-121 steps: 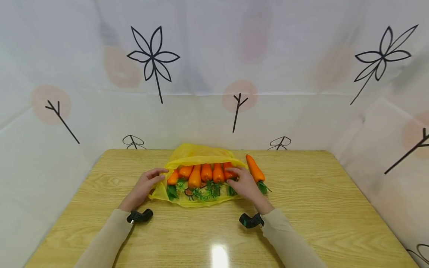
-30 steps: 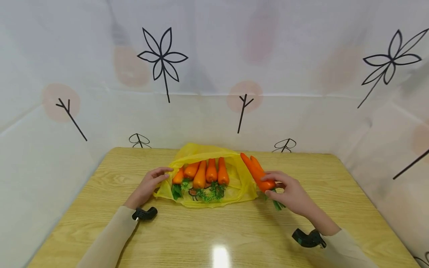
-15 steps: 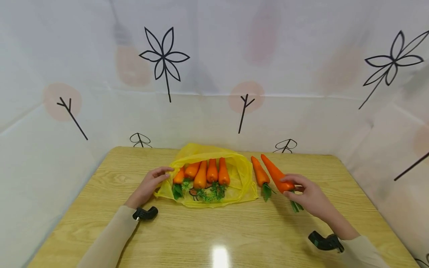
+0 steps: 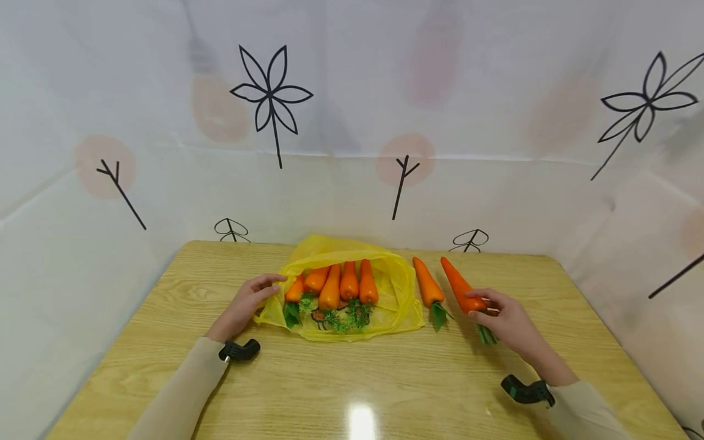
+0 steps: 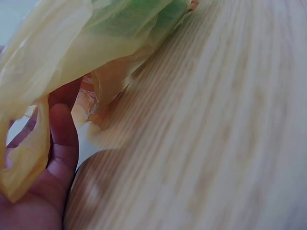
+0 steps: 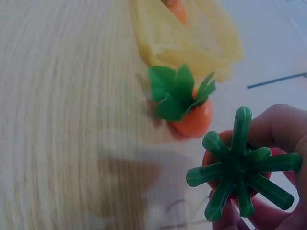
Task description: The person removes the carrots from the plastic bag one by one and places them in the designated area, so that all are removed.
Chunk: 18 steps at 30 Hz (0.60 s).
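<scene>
Head: you are facing forward and down over the table [image 4: 330,379] from farthest back. Left wrist: you are closely viewing the yellow bag [image 5: 48,57]. Right wrist: closely facing the nearest carrot [image 6: 235,170] stalk-first, sharing the bag with both others.

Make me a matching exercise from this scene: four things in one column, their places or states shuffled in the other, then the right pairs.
Column one
1. Yellow bag
2. Left hand
3. Right hand
4. Loose carrot

Column two
A. Gripping a green-stemmed carrot
B. Lying on the table, between the bag and the green-stemmed carrot
C. Holding the bag's left edge
D. Open-mouthed, with several bagged carrots inside

Right pairs
1-D, 2-C, 3-A, 4-B
</scene>
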### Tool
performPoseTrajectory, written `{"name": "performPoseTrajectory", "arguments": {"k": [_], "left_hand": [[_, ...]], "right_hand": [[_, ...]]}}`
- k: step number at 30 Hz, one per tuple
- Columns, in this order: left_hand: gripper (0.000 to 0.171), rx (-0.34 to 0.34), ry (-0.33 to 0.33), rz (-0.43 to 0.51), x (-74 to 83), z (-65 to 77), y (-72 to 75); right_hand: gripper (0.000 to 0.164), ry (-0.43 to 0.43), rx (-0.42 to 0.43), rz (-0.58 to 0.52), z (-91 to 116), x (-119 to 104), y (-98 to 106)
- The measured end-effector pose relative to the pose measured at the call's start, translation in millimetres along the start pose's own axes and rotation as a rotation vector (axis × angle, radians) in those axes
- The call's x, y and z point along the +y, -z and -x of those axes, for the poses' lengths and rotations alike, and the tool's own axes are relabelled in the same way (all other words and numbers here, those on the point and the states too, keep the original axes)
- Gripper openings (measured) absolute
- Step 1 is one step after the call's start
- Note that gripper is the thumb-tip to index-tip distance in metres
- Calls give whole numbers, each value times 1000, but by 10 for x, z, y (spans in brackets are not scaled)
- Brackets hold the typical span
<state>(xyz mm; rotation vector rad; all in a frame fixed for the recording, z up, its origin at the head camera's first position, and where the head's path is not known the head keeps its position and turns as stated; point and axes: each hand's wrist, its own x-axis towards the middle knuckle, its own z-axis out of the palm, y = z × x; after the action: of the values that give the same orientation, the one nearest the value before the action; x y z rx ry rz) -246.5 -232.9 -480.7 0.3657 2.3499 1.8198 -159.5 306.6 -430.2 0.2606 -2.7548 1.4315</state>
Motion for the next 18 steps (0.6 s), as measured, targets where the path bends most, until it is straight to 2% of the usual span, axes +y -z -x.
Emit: {"name": "performPoseTrajectory", "arguments": {"k": [12, 18], "left_hand": [[38, -9, 5, 0, 24, 11, 9], [37, -16, -5, 1, 26, 5, 4]], "right_hand": [[43, -58, 43, 78, -105, 104, -185], [47, -60, 71, 62, -139, 182, -225]]}}
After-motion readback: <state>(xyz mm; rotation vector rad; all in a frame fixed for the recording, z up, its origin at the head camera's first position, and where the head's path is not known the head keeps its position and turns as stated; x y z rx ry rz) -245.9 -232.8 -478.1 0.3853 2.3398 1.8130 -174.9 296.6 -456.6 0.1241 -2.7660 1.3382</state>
